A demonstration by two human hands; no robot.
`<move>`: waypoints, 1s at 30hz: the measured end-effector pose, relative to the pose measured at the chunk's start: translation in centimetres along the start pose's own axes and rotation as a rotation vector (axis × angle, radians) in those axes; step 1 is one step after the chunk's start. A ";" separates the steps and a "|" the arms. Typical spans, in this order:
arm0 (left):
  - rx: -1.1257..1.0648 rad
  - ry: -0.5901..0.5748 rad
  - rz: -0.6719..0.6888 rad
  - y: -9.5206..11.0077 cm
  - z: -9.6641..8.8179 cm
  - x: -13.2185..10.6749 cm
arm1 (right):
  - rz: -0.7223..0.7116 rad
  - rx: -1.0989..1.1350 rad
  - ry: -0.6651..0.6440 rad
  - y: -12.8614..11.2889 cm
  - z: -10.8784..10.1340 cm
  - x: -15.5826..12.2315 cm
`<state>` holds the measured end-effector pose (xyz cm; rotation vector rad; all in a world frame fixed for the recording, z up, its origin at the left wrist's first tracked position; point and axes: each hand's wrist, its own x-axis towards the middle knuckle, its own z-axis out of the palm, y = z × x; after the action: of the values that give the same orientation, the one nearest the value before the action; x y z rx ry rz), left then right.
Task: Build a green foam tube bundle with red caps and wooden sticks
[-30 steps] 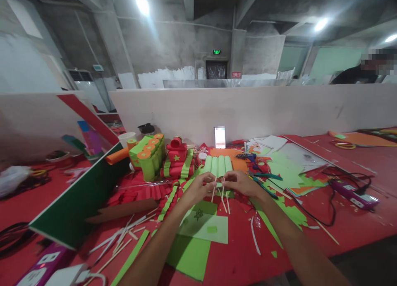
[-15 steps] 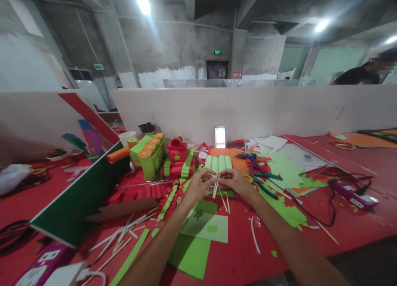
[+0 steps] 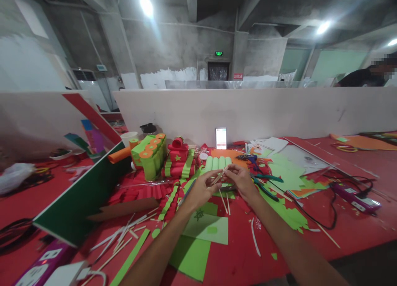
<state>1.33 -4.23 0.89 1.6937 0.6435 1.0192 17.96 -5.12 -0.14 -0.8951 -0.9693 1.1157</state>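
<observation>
Both my hands meet above the red table (image 3: 310,244), just in front of a row of light green paper tubes (image 3: 217,163). My left hand (image 3: 201,189) and my right hand (image 3: 240,179) pinch a small bundle of thin pale sticks (image 3: 218,176) between their fingertips, tilted up to the right. More loose sticks (image 3: 226,202) lie on the table below the hands. A light green sheet with a dark star (image 3: 205,225) lies under my forearms.
Green and orange paper tubes (image 3: 149,153) and red folded paper pieces (image 3: 177,162) stand at the back left. Scissors (image 3: 263,186), a glue gun (image 3: 248,157), paper scraps, a purple power strip (image 3: 353,195) with black cable, a phone (image 3: 221,138), and a green board (image 3: 77,199). A person sits beyond the partition at far right.
The sticks were spread between my hands a second ago; my hands gathered them into one bundle and lifted it slightly, tilting it to the right.
</observation>
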 end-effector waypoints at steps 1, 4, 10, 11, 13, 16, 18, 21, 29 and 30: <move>-0.012 0.012 0.005 -0.1 0.2 0.0 | -0.012 0.023 0.021 0.0 0.0 0.0; -0.063 0.074 0.030 -0.5 0.5 0.1 | -0.036 0.070 0.035 -0.1 0.3 0.0; -0.070 0.178 0.028 -0.7 0.3 0.1 | -0.067 0.081 0.006 0.3 0.7 -0.1; -0.071 0.178 0.030 -0.6 0.3 0.1 | -0.076 0.065 0.008 0.3 0.7 -0.1; -0.076 0.175 0.041 -0.5 0.2 0.0 | -0.101 0.027 0.006 0.2 0.6 -0.1; -0.071 0.179 0.048 -0.3 0.1 0.0 | -0.171 -0.057 -0.026 -0.3 0.4 -0.3; -0.058 0.183 0.035 -0.3 -0.1 0.0 | -0.223 -0.145 -0.048 -0.6 0.2 -0.4; -0.030 0.178 0.007 -0.1 -0.5 0.1 | -0.277 -0.280 -0.073 -1.0 -0.1 -0.5; -0.024 0.183 0.000 0.9 -1.0 0.2 | -0.249 -0.341 -0.105 -1.7 -0.1 -0.8; -0.029 0.186 0.005 1.0 -1.0 0.1 | -0.244 -0.334 -0.109 -1.7 -0.1 -0.8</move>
<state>0.50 -4.00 2.03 1.5875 0.7407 1.1930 18.41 -6.27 1.31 -0.9586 -1.3437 0.8140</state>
